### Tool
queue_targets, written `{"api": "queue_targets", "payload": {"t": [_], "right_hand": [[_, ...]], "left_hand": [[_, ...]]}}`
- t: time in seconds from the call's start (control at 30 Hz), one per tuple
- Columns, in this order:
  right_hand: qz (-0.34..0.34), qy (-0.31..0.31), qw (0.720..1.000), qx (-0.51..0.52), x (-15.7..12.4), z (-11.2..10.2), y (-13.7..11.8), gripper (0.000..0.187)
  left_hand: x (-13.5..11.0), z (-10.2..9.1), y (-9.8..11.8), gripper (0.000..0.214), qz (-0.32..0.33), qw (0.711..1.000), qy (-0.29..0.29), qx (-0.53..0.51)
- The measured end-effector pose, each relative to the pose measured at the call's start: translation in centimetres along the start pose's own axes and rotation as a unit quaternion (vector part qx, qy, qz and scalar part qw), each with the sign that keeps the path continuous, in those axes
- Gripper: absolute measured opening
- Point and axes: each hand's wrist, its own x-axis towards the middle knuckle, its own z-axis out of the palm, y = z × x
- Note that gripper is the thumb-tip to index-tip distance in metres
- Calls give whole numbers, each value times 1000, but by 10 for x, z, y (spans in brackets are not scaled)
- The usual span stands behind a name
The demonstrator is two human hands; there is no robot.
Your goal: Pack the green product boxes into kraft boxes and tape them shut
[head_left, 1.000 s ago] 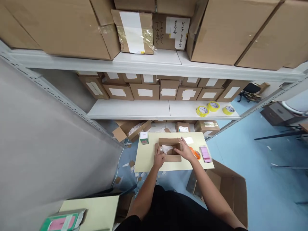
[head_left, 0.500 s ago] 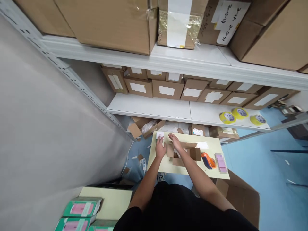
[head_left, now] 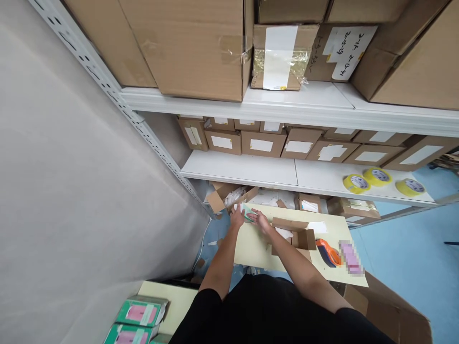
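Observation:
At the far left corner of the cream table [head_left: 251,253], my left hand [head_left: 237,218] grips a small white and pale-green slip [head_left: 246,210] by its left side. My right hand [head_left: 260,221] has its fingers closed on the slip's right, greener side. What is printed on it is too small to read. Just right of my right hand, an open cardboard box [head_left: 291,224] stands with its flaps spread. A white item lies inside it, and my right forearm crosses over part of the box.
An orange and blue tape dispenser [head_left: 328,253] and a blurred pink item [head_left: 351,258] lie on the table's right. Yellow tape rolls [head_left: 356,183] sit on the shelf [head_left: 244,168] ahead. Labelled cartons [head_left: 261,144] stand behind. Green boxes [head_left: 138,313] are at lower left.
The slip lay flat under my left fingers and is now raised and tilted between both hands. My right hand has closed on it from an open pose. The view has shifted left.

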Motion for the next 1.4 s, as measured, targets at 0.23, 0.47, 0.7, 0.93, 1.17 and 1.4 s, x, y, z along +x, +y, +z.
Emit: {"api": "queue_targets", "payload": {"t": [0.23,0.47,0.7,0.93,1.17,1.4], "right_hand": [[-162,106,980,-53,-35,-48,-28,47],[-213,288,923,-139,-102,-95,-30,57],[-223,372,870,-235,-168,-165,-6,67],[-188,449,828,-278,-173,-201,18,79],[-209,383,862,-258,-192,-203,31,72],[-177,366,861,-304,-190,-228,50,70]], "left_hand": [[-17,-41,20,71,40,990,85,-104],[-79,-18,51,73,105,970,-25,-220],[-122,53,76,75,103,963,-214,-130],[-134,98,67,80,117,980,-161,-9],[-141,115,54,63,233,960,-154,29],[-151,139,63,66,119,975,-184,-44]]}}
